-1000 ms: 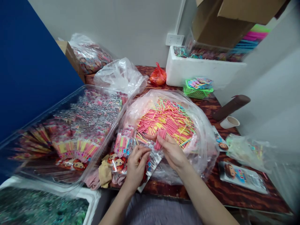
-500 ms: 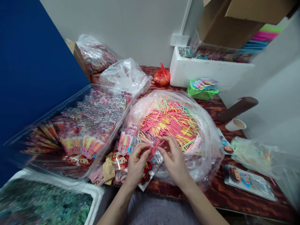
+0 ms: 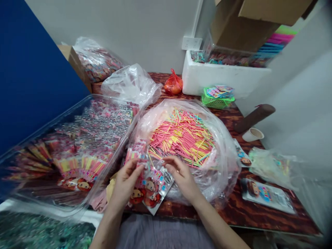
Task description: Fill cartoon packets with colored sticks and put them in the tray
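My left hand [image 3: 125, 181] grips the top of a small clear packet [image 3: 145, 185] printed with cartoon monkey faces, with pink sticks inside it. My right hand [image 3: 180, 175] is curled just to the packet's right, thumb and fingers near its upper edge, over the rim of a big clear bag [image 3: 223, 145] full of pink, yellow and green sticks [image 3: 181, 136]. More printed packets [image 3: 158, 188] lie stacked under my hands at the table's front edge.
A large clear tray [image 3: 75, 145] of filled packets sits on the left. Behind are a crumpled plastic bag [image 3: 132, 83], an orange bag [image 3: 173, 84], a white foam box [image 3: 223, 77], a green basket [image 3: 217, 100]. A paper cup [image 3: 252, 134] and loose packets [image 3: 267, 195] lie right.
The bunch of pink sticks in my right hand went into the packet. My left hand then shifted left with the packet, and my right hand came off the sticks.
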Motion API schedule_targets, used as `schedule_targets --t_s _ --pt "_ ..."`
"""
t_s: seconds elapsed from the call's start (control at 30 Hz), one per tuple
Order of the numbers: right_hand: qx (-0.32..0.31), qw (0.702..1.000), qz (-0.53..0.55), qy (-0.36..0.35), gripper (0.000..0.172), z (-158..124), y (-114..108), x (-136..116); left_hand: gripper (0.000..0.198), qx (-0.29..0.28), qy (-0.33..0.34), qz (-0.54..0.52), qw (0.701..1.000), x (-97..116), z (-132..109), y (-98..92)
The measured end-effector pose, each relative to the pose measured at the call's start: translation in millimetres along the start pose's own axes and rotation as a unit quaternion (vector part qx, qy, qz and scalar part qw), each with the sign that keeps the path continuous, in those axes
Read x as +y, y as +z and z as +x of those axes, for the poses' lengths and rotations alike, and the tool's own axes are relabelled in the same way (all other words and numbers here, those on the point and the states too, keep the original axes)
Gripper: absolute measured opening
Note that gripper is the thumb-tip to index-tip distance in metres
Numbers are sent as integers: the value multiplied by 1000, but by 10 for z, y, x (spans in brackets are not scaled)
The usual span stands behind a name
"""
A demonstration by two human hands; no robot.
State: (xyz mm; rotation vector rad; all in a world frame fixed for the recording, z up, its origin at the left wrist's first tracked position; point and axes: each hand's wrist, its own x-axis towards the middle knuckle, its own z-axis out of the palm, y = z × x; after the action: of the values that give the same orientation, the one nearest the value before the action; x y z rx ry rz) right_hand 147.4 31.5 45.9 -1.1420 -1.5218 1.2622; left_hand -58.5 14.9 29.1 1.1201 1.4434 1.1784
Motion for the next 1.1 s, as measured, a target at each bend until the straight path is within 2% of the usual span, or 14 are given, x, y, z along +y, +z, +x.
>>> schedule_targets --t_s 0.07,0.13,0.2,0.27,0.33,0.4,0.53,0.83,0.93,1.1 --pt "56 992 -111 -12 15 115 -202 210 33 68 49 107 991 -84 158 -87" --pt "115 956 -270 -21 19 280 -438 420 36 142 109 265 948 -201 314 -110" --pt "147 893 -426 -11 21 460 -645 575 41 181 156 391 889 -320 425 -82" --pt "151 815 -560 18 22 619 -769 649 45 200 182 451 851 -405 475 -36" --pt "135 750 -647 36 24 736 -798 660 47 210 194 458 841 -436 473 -2" --pt "110 714 -691 33 25 810 -760 640 48 206 202 449 846 -419 443 9" --pt "72 694 -717 18 24 884 -671 615 48 187 209 440 853 -316 371 4" --pt "66 701 -709 40 25 875 -805 633 44 173 237 422 858 -106 208 61" --pt "49 699 -713 32 24 844 -777 634 43 169 242 423 857 -67 196 98" --pt "59 689 -721 35 23 849 -696 621 44 163 254 416 858 -32 191 166"
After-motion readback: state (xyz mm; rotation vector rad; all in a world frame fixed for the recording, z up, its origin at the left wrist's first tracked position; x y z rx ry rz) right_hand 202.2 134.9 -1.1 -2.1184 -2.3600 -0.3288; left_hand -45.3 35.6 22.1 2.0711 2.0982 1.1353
